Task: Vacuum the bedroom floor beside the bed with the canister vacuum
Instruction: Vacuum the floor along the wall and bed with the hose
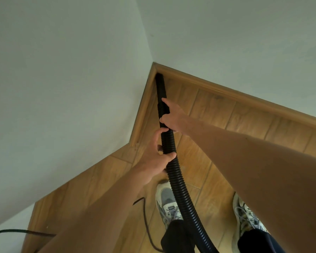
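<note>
Both grips are closed on the hose (179,189). Our right hand (171,116) is the far one, fingers curled round the black tube right where the ribbed part meets the smooth cuff. Our left hand (157,156) sits just nearer on the ribbed stretch, thumb across the near side and fingers wrapped round the far side. The two hands are close together but not touching.

Past the right hand, the smooth black nozzle (160,84) runs away from us, and its tip is tucked right into the far corner where the wooden baseboard (226,95) turns. It lies along the left run of that baseboard. Pale walls (62,70) rise on both sides of the corner.

Coming back toward us, the hose curves down over the wood-look floor (208,152), crosses in front of the left of our two grey-and-white shoes (244,216) and leaves at the near edge between our dark trousers (177,238). A thin black cord (146,221) snakes over the floor just left of that shoe, and more of it shows at the near left.
</note>
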Available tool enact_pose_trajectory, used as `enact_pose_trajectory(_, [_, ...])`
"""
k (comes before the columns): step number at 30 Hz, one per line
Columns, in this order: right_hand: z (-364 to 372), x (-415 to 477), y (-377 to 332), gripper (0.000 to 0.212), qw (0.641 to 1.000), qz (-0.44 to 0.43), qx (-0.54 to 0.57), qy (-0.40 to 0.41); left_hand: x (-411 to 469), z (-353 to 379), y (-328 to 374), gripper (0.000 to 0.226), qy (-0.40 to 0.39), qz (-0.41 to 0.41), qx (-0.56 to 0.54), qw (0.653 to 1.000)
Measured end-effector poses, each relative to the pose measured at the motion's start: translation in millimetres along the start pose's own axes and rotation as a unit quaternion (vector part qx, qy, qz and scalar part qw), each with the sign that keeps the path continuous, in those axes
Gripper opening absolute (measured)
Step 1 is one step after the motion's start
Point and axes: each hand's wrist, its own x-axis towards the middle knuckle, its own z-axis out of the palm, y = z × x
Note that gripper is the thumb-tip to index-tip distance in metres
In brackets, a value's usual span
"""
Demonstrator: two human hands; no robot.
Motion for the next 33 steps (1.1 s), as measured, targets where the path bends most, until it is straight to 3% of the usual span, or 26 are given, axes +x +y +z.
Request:
enact_pose_trajectory(7, [5, -5, 5, 0.080, 1.000, 0.008, 0.003, 0.000, -6, -6, -3, 0.076, -0.005, -0.012, 0.026, 1.000])
enact_pose_trajectory(14, [4, -48, 30, 0.082, 0.999, 0.046, 0.027, -0.001, -41, 7, -11, 0.076, -0.034, -0.018, 0.119, 0.992])
enact_pose_trajectory(33, [-56, -195, 31, 0.087, 0.996, -0.052, 0.068, -0.027, -166, 89, -12, 0.077, -0.016, 0.098, 0.172, 0.980])
